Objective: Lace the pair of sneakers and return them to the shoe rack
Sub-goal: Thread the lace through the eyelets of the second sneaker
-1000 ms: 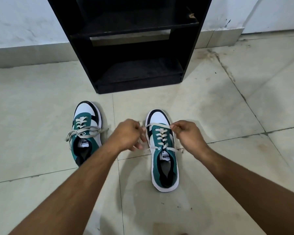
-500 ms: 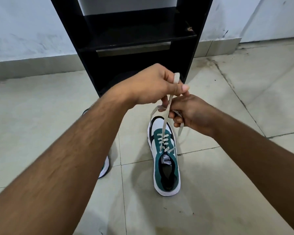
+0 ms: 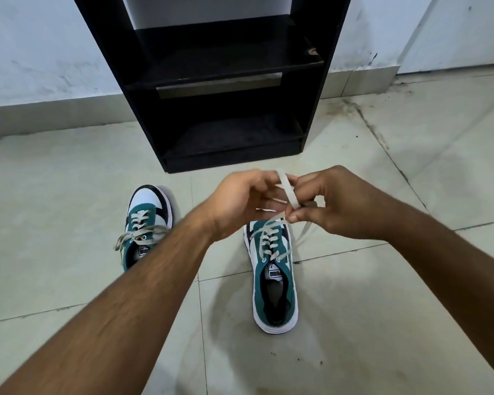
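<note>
Both hands meet above the toe of the right sneaker (image 3: 274, 277), working its lace (image 3: 288, 189). Left hand (image 3: 240, 201) has fingers curled, seems to be holding one lace end near the palm, exact grip hidden by the fingers. Right hand (image 3: 337, 203) pinches the flat lace between thumb and forefinger, a loop of it standing up between the two hands. Lace ends run down from the hands to the upper eyelets, held up and taut, likely so a knot or bow can be formed clear of the shoe. Judgement: lacing of this shoe looks done, tying in progress. Right sneaker sits on the floor (image 3: 411, 323) at 6 o'clock from the hands, toe pointing to the shoe rack (image 3: 308, 115). Left sneaker (image 3: 147, 220) lies at 9 o'clock from the hands, partly behind the left forearm, laces through the eyelets with ends lying loose across the tongue; can't tell if knotted. Black shoe rack stands at 12 o'clock against the wall (image 3: 40, 52), the shelves that show are bare. Nothing lies between sneakers and rack.
</note>
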